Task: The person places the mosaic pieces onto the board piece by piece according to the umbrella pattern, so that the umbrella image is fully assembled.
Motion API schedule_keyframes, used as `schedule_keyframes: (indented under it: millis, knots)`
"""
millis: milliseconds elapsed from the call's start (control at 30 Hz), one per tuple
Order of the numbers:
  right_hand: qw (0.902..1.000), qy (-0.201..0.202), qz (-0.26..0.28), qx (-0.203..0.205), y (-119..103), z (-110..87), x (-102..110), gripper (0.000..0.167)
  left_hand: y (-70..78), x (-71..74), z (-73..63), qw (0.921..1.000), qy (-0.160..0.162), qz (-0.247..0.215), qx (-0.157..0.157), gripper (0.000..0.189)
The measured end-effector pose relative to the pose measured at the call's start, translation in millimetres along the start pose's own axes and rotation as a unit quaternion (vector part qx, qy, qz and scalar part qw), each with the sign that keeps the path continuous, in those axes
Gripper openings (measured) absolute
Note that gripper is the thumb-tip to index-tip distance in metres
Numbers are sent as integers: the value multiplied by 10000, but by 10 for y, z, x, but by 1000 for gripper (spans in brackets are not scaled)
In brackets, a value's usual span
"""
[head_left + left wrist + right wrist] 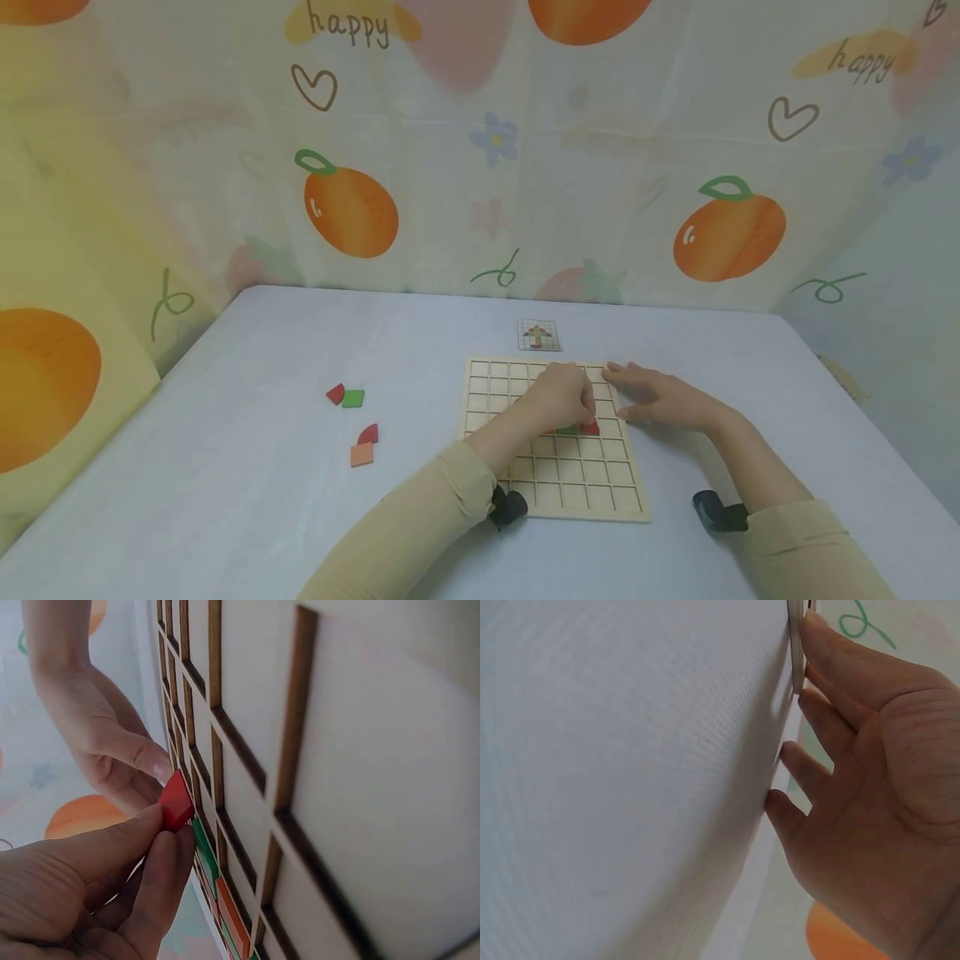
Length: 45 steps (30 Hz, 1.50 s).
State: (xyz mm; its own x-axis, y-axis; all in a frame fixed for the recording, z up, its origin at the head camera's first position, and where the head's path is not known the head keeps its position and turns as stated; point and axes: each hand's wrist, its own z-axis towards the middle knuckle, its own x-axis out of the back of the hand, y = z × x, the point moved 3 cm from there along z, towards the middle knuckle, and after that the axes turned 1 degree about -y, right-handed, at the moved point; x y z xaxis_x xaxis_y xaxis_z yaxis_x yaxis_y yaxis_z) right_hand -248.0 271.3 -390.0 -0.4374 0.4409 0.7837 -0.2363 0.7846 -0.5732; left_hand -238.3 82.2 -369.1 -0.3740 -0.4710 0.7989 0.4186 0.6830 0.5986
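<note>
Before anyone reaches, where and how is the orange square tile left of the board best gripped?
The orange square tile is probably best pinched by its left and right edges, from above and the near side: it lies flat on the table, and a red quarter-circle tile crowds its far edge.

passage: board's (592, 497) near-right corner | blocked: left hand (562, 396) mid-board, right hand (669, 400) at right edge | beneath left hand: unclear

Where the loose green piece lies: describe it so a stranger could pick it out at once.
On the white table, look left of the wooden grid board to four loose pieces in two pairs. In the farther pair, the green square lies right of a red wedge; it is the only green one of the four.
</note>
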Motion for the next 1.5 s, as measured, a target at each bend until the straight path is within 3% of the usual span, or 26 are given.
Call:
schedule_keyframes:
  millis: [1167,1333,1500]
  knots:
    - [9999,-28,9,120,-30,-27,20,72,59,89,-67,9994,41,302,-174,7]
    - [9999,-27,-64,121,-25,-26,27,72,-16,183,-125,9996,93,192,-196,8]
    - [10000,-27,-73,53,-33,-21,25,72,-173,300,-190,9998,178,-67,15,8]
